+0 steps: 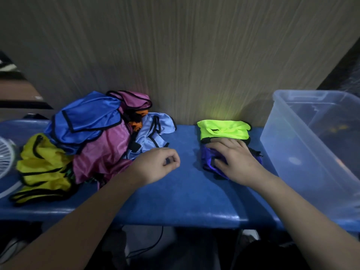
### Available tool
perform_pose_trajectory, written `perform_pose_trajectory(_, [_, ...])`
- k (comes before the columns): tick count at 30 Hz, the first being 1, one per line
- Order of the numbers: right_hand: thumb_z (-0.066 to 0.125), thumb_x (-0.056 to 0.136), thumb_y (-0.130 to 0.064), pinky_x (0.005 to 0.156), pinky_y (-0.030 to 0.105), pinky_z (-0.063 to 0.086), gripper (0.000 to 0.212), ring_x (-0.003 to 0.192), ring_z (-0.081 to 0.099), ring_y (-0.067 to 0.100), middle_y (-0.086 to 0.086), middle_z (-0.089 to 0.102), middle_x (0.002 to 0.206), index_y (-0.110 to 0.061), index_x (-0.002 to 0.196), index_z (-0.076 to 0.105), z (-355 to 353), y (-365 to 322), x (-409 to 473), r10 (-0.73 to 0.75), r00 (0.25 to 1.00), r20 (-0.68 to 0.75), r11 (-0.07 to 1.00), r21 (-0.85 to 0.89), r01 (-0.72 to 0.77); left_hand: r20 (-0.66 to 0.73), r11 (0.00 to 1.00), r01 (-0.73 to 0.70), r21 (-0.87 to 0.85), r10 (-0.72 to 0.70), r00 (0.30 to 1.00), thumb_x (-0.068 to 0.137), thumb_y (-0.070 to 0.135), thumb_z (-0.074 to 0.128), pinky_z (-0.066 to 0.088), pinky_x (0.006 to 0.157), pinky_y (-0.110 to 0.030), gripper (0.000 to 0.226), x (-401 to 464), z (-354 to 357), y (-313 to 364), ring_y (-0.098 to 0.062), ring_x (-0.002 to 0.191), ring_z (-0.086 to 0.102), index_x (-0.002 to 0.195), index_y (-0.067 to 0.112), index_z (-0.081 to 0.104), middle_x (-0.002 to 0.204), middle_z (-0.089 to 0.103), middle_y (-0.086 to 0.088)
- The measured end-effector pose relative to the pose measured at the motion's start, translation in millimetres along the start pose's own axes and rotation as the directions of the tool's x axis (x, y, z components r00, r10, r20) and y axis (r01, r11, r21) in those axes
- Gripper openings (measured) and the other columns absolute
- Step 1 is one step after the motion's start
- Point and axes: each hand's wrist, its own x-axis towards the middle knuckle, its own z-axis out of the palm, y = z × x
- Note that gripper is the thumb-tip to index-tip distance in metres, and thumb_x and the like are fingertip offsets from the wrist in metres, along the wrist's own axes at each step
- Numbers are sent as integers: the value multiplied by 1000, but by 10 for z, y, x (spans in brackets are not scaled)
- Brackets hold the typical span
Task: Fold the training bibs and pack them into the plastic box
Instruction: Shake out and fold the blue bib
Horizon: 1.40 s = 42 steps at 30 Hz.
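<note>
A loose pile of unfolded bibs lies on the left of the blue table [185, 191]: a blue bib [85, 117], a magenta bib [105, 152], a yellow bib [42, 172] and a light blue bib [153, 131]. A folded neon green bib [224, 129] lies by the wall, with a folded purple bib [209, 160] just in front of it. My right hand [235, 160] lies flat on the purple bib, fingers spread. My left hand [157, 164] hovers beside the pile with its fingers loosely curled, holding nothing. The clear plastic box [272, 133] stands at the right.
A wood-grain wall panel [194, 55] runs directly behind the table. Part of a white fan [5, 158] shows at the left edge. A cable [152, 244] hangs below the table's front edge.
</note>
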Motion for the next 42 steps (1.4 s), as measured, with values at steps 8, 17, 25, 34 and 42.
perform_pose_trajectory(8, [46, 60, -15, 106, 35, 32, 45, 121, 51, 14, -14, 60, 125, -21, 102, 62, 61, -571, 274, -178, 984, -1, 941, 291, 171, -216, 1000, 18, 15, -15, 976, 94, 28, 62, 30, 58, -15, 7, -247, -273, -146, 9, 65, 52, 90, 29, 68, 72, 57, 24])
perform_pose_trajectory(17, [43, 80, -41, 90, 30, 32, 38, 107, 56, 15, -14, 61, 111, -27, 111, 62, 419, -1020, 607, -184, 983, 26, 956, 236, 173, -665, 957, 131, 260, 79, 743, 87, 18, 68, 48, 73, -35, 14, -551, -795, -713, -19, 87, 57, 100, 18, 67, 93, 64, 3])
perform_pose_trajectory(25, [53, 85, -27, 89, 36, 43, 23, 96, 62, 15, -14, 65, 99, -25, 105, 63, 580, -1280, 737, -194, 979, -70, 939, 275, 206, -730, 750, 634, 189, -324, 601, 79, 37, 78, 45, 92, -50, 63, -830, -1034, -1334, -43, 107, 55, 135, 18, 56, 126, 53, -18])
perform_pose_trajectory(34, [58, 90, -21, 88, 30, 37, 16, 99, 60, 11, -15, 65, 102, -24, 105, 62, 636, -1343, 705, -205, 972, -110, 938, 263, 228, -773, 775, 605, 183, -267, 575, 85, 31, 73, 40, 87, -43, 25, -734, -1046, -1381, -35, 94, 61, 108, 22, 72, 97, 64, -10])
perform_pose_trajectory(42, [60, 90, -23, 91, 44, 47, 20, 97, 61, 14, -13, 64, 103, -24, 110, 58, 519, -1374, 656, -191, 958, -213, 919, 305, 250, -766, 918, 305, 254, -2, 643, 87, 30, 68, 45, 62, -35, 15, -641, -844, -906, -27, 78, 58, 95, 18, 72, 83, 64, -2])
